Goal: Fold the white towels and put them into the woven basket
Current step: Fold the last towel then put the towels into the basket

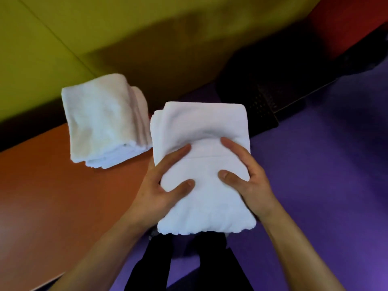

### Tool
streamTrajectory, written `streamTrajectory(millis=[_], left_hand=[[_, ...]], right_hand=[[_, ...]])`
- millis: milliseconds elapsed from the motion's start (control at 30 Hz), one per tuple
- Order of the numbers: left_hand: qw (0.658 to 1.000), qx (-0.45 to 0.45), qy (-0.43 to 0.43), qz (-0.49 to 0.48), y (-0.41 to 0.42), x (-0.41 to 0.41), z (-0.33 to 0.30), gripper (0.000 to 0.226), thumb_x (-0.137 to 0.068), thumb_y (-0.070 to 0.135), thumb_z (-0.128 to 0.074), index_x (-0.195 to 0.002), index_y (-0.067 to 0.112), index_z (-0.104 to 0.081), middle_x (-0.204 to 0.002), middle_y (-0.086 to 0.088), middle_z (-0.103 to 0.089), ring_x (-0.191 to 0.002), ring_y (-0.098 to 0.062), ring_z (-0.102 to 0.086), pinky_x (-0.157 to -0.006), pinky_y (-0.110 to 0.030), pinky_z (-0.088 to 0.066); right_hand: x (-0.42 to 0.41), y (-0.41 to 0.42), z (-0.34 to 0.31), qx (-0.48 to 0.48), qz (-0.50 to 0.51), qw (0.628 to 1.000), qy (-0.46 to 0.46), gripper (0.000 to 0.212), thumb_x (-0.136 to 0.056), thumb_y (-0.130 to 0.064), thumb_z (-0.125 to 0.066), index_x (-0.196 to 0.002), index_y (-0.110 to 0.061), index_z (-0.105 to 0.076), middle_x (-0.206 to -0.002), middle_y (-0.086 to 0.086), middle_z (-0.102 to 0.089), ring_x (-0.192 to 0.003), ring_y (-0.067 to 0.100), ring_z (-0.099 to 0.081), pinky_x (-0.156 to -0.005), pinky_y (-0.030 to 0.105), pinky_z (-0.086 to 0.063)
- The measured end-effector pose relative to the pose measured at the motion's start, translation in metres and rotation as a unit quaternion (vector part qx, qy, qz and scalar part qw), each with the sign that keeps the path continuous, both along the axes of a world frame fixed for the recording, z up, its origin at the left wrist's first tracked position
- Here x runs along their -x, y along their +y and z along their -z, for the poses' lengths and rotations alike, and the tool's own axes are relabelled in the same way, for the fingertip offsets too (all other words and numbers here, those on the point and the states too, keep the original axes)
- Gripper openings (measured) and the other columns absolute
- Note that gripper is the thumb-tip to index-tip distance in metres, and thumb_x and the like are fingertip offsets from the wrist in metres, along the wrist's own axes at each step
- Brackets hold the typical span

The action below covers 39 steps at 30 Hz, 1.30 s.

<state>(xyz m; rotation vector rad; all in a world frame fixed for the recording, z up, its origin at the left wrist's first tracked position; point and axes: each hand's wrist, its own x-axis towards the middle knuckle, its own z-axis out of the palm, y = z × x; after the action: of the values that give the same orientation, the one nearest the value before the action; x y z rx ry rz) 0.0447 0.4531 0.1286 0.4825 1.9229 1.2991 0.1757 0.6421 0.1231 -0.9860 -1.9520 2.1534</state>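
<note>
Head view: left hand [161, 185] and right hand [245, 175] grip a folded white towel [201, 131] from either side, thumbs curled on top. Second folded towel [105, 122] lies on orange table [52, 196], beyond left hand.

The single head camera looks steeply down, close over the orange table [52, 196] and purple floor [325, 164].

An orange table [42, 196] filled the lower left. Beyond it rose a yellow-green wall [63, 38], darkened by shadow toward the middle. A purple floor [325, 164] spread to the right, where a dark object [262, 80], perhaps a bin, stood blurred.
</note>
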Motion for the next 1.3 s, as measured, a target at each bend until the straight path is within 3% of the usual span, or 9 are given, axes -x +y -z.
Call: streamTrajectory(millis=[100, 267, 467, 600, 733, 833, 1033, 1200, 1300], left_hand=[[1.0, 0.004, 0.012, 0.014, 0.061, -0.007, -0.012, 0.06, -0.08, 0.045, -0.076, -0.134, 0.057, -0.052, -0.148, 0.012, -0.043, -0.136, -0.002, -0.042, -0.11, -0.036, -0.044], [1.0, -0.002, 0.011, 0.001, 0.182, -0.038, -0.019, 0.061, -0.078, 0.048, -0.081, -0.131, 0.059, -0.054, -0.144, 0.014, -0.043, -0.13, 0.002, -0.046, -0.107, -0.027, -0.045], [1.0, -0.009, -0.009, -0.003, 0.317, -0.074, -0.007, 0.061, -0.075, 0.045, -0.077, -0.13, 0.058, -0.055, -0.142, 0.012, -0.044, -0.129, 0.0, -0.047, -0.105, -0.024, -0.045], [1.0, -0.012, -0.022, -0.013, 0.388, -0.068, 0.01, 0.062, -0.072, 0.05, -0.076, -0.13, 0.06, -0.055, -0.14, 0.011, -0.045, -0.128, 0.001, -0.048, -0.096, -0.011, -0.043], [0.999, -0.011, -0.033, -0.036, 0.451, -0.049, 0.039, 0.064, -0.071, 0.055, -0.075, -0.132, 0.058, -0.054, -0.141, 0.011, -0.045, -0.129, -0.004, -0.049, -0.104, -0.027, -0.048], [0.998, -0.004, -0.048, -0.051, 0.5, -0.03, 0.067, 0.065, -0.07, 0.058, -0.074, -0.132, 0.059, -0.053, -0.141, 0.012, -0.045, -0.128, -0.005, -0.049, -0.103, -0.032, -0.05], [0.995, -0.006, -0.066, -0.077, 0.592, 0.002, 0.156, 0.059, -0.077, 0.052, -0.079, -0.129, 0.061, -0.055, -0.139, 0.013, -0.046, -0.125, -0.005, -0.05, -0.095, -0.022, -0.05], [0.992, -0.027, -0.069, -0.1, 0.669, 0.023, 0.255, 0.058, -0.073, 0.054, -0.076, -0.128, 0.058, -0.058, -0.14, 0.012, -0.049, -0.123, 0.001, -0.052, -0.092, -0.017, -0.053], [0.989, -0.037, -0.076, -0.124, 0.712, 0.028, 0.32, 0.057, -0.076, 0.047, -0.078, -0.129, 0.054, -0.059, -0.143, 0.005, -0.049, -0.128, -0.013, -0.053, -0.101, -0.033, -0.054]], right_hand=[[-0.011, 0.058, -0.016, -0.005, 0.016, 1.0, 0.01, 0.06, -0.084, -0.015, -0.077, -0.137, -0.036, -0.058, -0.141, -0.014, -0.056, -0.129, 0.007, -0.055, -0.102, 0.031, -0.05], [-0.04, 0.178, -0.028, -0.012, 0.013, 1.0, 0.0, 0.06, -0.081, -0.023, -0.077, -0.134, -0.043, -0.058, -0.14, -0.014, -0.057, -0.129, 0.009, -0.055, -0.106, 0.042, -0.049], [-0.075, 0.315, -0.034, -0.007, 0.01, 0.999, -0.031, 0.058, -0.086, -0.013, -0.075, -0.133, -0.044, -0.059, -0.136, -0.014, -0.061, -0.124, 0.008, -0.059, -0.103, 0.042, -0.052], [-0.065, 0.389, -0.023, -0.016, -0.007, 0.999, -0.045, 0.058, -0.086, -0.013, -0.075, -0.134, -0.043, -0.058, -0.135, -0.015, -0.062, -0.124, 0.006, -0.059, -0.104, 0.039, -0.051], [-0.035, 0.458, 0.0, -0.011, -0.035, 0.998, -0.055, 0.058, -0.087, -0.012, -0.074, -0.134, -0.044, -0.058, -0.134, -0.016, -0.062, -0.125, 0.005, -0.058, -0.105, 0.038, -0.05], [-0.009, 0.511, 0.026, -0.003, -0.052, 0.996, -0.066, 0.058, -0.087, -0.013, -0.073, -0.133, -0.045, -0.058, -0.135, -0.019, -0.061, -0.126, 0.003, -0.056, -0.103, 0.033, -0.049], [0.034, 0.61, 0.112, 0.008, -0.075, 0.994, -0.079, 0.057, -0.087, -0.014, -0.074, -0.13, -0.047, -0.06, -0.13, -0.031, -0.059, -0.119, -0.013, -0.053, -0.085, 0.006, -0.046], [0.065, 0.689, 0.213, 0.013, -0.086, 0.993, -0.083, 0.054, -0.085, -0.014, -0.075, -0.128, -0.045, -0.064, -0.13, -0.026, -0.061, -0.122, -0.004, -0.056, -0.1, 0.022, -0.049], [0.086, 0.735, 0.275, 0.024, -0.108, 0.99, -0.087, 0.053, -0.085, -0.01, -0.074, -0.128, -0.039, -0.066, -0.13, -0.017, -0.064, -0.118, 0.003, -0.062, -0.092, 0.02, -0.053]])
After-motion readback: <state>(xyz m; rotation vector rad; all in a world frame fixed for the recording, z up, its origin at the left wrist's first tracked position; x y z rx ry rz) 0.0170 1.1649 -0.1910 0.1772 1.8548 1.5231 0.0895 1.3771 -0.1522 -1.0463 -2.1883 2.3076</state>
